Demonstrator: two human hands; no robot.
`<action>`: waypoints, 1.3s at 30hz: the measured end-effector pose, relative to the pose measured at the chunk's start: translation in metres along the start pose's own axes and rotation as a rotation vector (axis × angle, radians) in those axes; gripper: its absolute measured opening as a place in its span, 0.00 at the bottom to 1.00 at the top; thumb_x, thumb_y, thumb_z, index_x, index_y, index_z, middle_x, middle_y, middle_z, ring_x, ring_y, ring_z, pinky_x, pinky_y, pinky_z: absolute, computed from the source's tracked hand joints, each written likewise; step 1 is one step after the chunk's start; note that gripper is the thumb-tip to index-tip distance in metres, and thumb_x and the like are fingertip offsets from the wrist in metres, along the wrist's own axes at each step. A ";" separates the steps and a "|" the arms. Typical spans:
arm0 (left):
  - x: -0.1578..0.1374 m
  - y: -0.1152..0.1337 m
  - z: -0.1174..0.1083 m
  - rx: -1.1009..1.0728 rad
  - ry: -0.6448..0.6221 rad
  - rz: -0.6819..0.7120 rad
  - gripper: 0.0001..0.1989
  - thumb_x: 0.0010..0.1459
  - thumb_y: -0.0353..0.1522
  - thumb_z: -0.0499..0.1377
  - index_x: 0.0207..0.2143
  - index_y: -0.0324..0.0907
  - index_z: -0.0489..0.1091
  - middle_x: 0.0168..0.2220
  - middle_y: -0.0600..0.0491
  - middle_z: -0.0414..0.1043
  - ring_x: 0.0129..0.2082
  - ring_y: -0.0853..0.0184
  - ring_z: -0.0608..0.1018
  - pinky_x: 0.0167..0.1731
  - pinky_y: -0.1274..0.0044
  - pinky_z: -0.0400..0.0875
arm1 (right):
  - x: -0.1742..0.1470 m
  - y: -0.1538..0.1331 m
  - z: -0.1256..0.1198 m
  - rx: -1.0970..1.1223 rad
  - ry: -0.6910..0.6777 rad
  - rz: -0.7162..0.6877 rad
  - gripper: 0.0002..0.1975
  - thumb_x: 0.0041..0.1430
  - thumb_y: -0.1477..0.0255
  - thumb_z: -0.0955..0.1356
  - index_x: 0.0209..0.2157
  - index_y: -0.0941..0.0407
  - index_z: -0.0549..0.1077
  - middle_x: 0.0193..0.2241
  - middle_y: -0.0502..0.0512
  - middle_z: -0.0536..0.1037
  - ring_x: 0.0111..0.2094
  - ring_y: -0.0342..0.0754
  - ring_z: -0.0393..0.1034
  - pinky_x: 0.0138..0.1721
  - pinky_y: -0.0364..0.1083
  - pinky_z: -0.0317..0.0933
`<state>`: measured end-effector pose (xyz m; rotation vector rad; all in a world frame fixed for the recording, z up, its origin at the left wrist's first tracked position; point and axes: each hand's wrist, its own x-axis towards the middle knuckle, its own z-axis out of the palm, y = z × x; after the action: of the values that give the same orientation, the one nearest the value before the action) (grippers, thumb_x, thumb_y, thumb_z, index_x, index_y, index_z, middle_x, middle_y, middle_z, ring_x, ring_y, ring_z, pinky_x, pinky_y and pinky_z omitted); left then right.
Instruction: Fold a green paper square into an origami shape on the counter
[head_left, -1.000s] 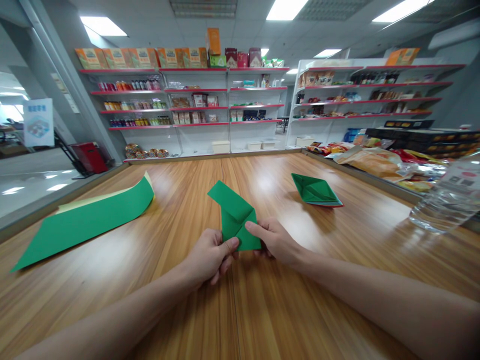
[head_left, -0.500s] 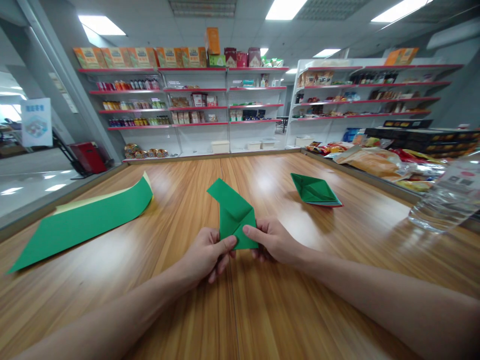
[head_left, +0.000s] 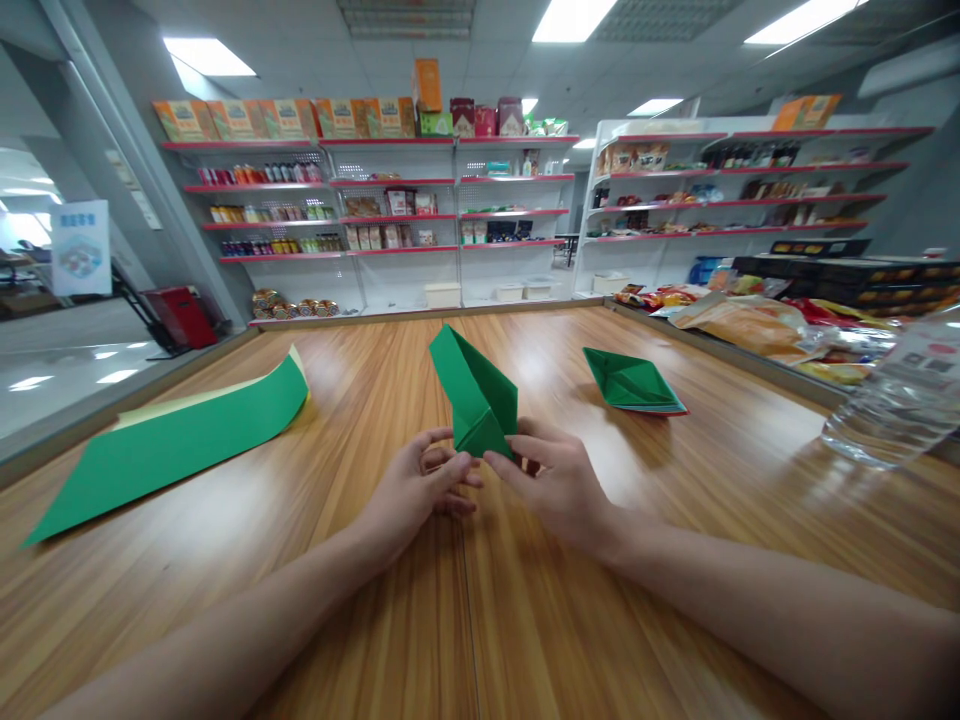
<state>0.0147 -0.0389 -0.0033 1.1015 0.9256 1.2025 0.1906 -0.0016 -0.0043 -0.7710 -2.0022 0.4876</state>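
A folded piece of green paper is held above the middle of the wooden table, tilted up with a long flap rising to the upper left. My left hand is closed on its lower left edge, thumb in front. On the lower right edge, my right hand pinches the paper between thumb and fingers. Further right lies a stack of folded green paper pieces, with other colours showing along its lower edge. Off to the left, green paper strips lie with a curled end and a yellow layer beneath.
A clear plastic bottle stands at the table's right side. Beyond the right edge are snack packages and dark boxes. Stocked shelves line the back, and a red case stands past the left edge of the table.
The folded green paper has been tipped upright and turned, so its flap stands higher. Both hands have shifted their grip slightly, and the right hand is now more arched.
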 end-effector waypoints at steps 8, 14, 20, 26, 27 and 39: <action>-0.004 -0.007 0.008 0.017 0.020 0.175 0.21 0.51 0.33 0.65 0.48 0.42 0.65 0.49 0.47 0.70 0.48 0.61 0.73 0.44 0.74 0.70 | -0.004 -0.010 0.001 -0.070 -0.181 -0.130 0.09 0.58 0.67 0.65 0.35 0.54 0.77 0.35 0.56 0.76 0.37 0.50 0.70 0.37 0.47 0.64; -0.007 -0.001 0.003 0.178 -0.057 0.273 0.23 0.56 0.32 0.59 0.55 0.43 0.62 0.46 0.49 0.72 0.46 0.61 0.74 0.45 0.72 0.70 | -0.001 -0.002 0.003 0.038 -0.001 0.163 0.21 0.61 0.63 0.63 0.19 0.58 0.74 0.18 0.53 0.71 0.20 0.43 0.64 0.21 0.43 0.54; -0.007 0.001 0.003 0.061 -0.027 0.235 0.20 0.53 0.30 0.61 0.50 0.44 0.65 0.59 0.48 0.58 0.55 0.57 0.67 0.49 0.69 0.69 | 0.002 0.008 0.002 0.241 0.109 0.349 0.23 0.57 0.56 0.65 0.16 0.58 0.70 0.14 0.51 0.68 0.16 0.42 0.60 0.18 0.43 0.51; -0.001 0.000 -0.004 0.064 0.030 0.281 0.15 0.52 0.30 0.62 0.41 0.45 0.60 0.54 0.50 0.65 0.49 0.62 0.71 0.45 0.71 0.70 | 0.009 0.009 -0.007 -0.082 0.307 -0.001 0.12 0.50 0.66 0.70 0.22 0.57 0.66 0.32 0.58 0.72 0.34 0.51 0.68 0.32 0.48 0.62; -0.001 -0.001 -0.005 0.109 0.037 0.282 0.15 0.53 0.30 0.62 0.40 0.45 0.60 0.53 0.50 0.65 0.48 0.63 0.71 0.44 0.72 0.69 | 0.010 0.008 -0.009 -0.134 0.319 -0.110 0.09 0.49 0.67 0.71 0.28 0.57 0.69 0.35 0.60 0.72 0.38 0.53 0.67 0.36 0.50 0.63; 0.001 -0.005 -0.010 0.144 -0.143 0.304 0.12 0.52 0.23 0.59 0.35 0.43 0.58 0.47 0.48 0.68 0.44 0.63 0.71 0.39 0.75 0.65 | 0.002 -0.003 -0.008 -0.123 -0.015 -0.622 0.17 0.57 0.83 0.62 0.46 0.57 0.71 0.37 0.60 0.70 0.39 0.48 0.66 0.38 0.48 0.66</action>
<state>0.0067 -0.0360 -0.0108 1.4641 0.7618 1.2970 0.1960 -0.0025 0.0029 -0.1834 -2.1631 0.0054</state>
